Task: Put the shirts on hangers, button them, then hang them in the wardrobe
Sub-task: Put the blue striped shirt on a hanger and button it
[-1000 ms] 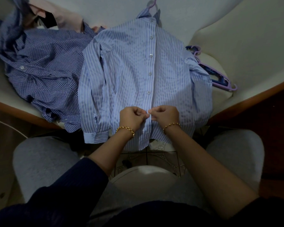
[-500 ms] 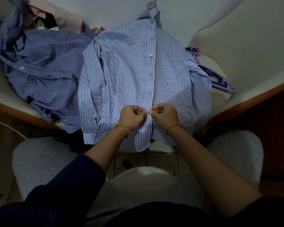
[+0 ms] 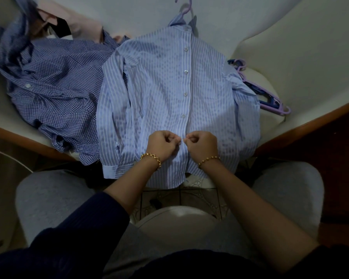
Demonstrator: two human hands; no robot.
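— Where is the striped shirt [image 3: 159, 87] lying?

— It is lying flat, front up, on the white padded surface [image 3: 290, 47], with its hem hanging over the near wooden edge. A lilac hanger hook [image 3: 184, 9] is sticking out past its collar.

— And the hands?

— Both are working at the shirt's front opening, low down, just below the row of closed buttons [image 3: 185, 72]. The left hand [image 3: 163, 146] is curling its fingers [image 3: 174, 141] tight and pinching the cloth edge on its side. The right hand [image 3: 201, 144] is doing the same with its fingers [image 3: 190, 140], and the two sets of fingertips are nearly meeting. Whether a button is sitting between them, I cannot tell. A gold bracelet [image 3: 151, 158] is showing on the left wrist and another [image 3: 209, 160] on the right.

— What is lying around the shirt?

— Left of it, a blue checked shirt [image 3: 54, 81] is lying crumpled, touching its sleeve. A pink garment [image 3: 83, 23] is lying beyond that. Right of the striped shirt, a bunch of lilac and blue hangers [image 3: 268, 97] is poking out from beside its other sleeve.
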